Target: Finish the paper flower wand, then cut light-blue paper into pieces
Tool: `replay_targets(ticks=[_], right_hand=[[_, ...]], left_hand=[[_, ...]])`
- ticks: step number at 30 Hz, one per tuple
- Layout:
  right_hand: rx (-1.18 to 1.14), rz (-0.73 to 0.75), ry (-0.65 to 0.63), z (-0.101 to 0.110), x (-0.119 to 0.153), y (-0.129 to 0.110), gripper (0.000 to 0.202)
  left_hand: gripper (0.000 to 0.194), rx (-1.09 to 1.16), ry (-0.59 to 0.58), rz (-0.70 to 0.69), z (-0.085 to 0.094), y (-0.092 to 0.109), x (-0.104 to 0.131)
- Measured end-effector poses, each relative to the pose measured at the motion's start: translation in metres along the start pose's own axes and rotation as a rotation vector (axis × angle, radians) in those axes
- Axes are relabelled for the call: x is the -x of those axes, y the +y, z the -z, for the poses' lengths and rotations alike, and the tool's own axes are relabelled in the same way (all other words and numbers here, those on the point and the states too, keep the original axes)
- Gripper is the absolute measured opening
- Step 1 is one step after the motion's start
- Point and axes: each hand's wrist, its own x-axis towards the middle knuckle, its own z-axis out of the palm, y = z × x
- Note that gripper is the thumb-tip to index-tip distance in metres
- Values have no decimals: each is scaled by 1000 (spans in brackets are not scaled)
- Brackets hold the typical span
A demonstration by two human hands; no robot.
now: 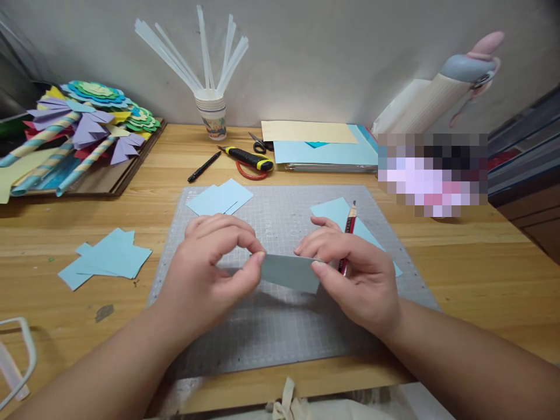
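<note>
A small blue paper piece [289, 273] is held up above the grey cutting mat [271, 344], tilted with its upper edge away from the mat. My left hand [214, 268] pinches its left corner between thumb and fingertips. The right corner is pinched by my right hand [354, 274], which also has a dark red pencil [350, 224] tucked between its fingers, tip up. Behind my left hand lie light blue pieces [219, 197] on the mat. A larger blue sheet [332, 209] lies partly under my right hand. More blue pieces [111, 256] overlap on the table at the left.
At the back are a paper cup [212, 119] of white strips, a black pen [204, 167], a yellow-black cutter [247, 157], scissors [260, 143] and stacked papers [324, 153]. Paper flowers [91, 125] lie at the left. White-framed glasses [26, 350] are at the lower left.
</note>
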Motion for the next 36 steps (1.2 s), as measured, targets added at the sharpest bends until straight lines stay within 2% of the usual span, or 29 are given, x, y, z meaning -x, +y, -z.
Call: replay_targets(ticks=[3,5,6,8,10,11,13,17,19,22,24,27,29,31,34,36], right_hand=[[-59,-35,107,1,0,1,17],[-54,-46,153,0,0,1,17],[-32,-39,153,0,0,1,17],[25,-5,119,0,0,1,16],[60,26,95,0,2,2,15],[55,35,78,0,3,3,13],[-18,35,62,0,3,5,5],[-274,-141,129,-1,1,11,18],[-362,-278,71,-3,-1,14,19],[-482,-466,-175,-9,-2,14,27],[-565,-558,-259,-12,-1,11,30],[-593,-612,-187,-13,-2,8,30],[-499,-602,-89,-11,-5,10,27],[-354,-574,-17,-8,-9,16,25],[-141,-556,-20,-6,-14,27,23],[-23,-565,-91,-6,-14,35,21]], left_hand=[[11,5,134,132,2,-7,0],[10,99,183,253,3,-12,1],[8,172,165,299,3,-13,1],[9,310,39,327,1,-14,0],[15,366,-119,282,-1,-12,-1],[13,369,-177,260,-2,-10,-2],[4,402,-235,253,-4,-7,-3],[6,579,-259,285,-2,-4,-3],[10,600,-287,251,-2,-3,-3],[15,571,-320,189,-4,-2,-1],[15,551,-325,155,-7,-1,0],[17,506,-300,163,-10,-6,0],[25,423,-256,198,-9,-13,-1],[32,229,-225,206,-8,-22,-3],[35,-85,-194,158,-9,-31,-4],[34,-249,-180,91,-12,-34,-5]])
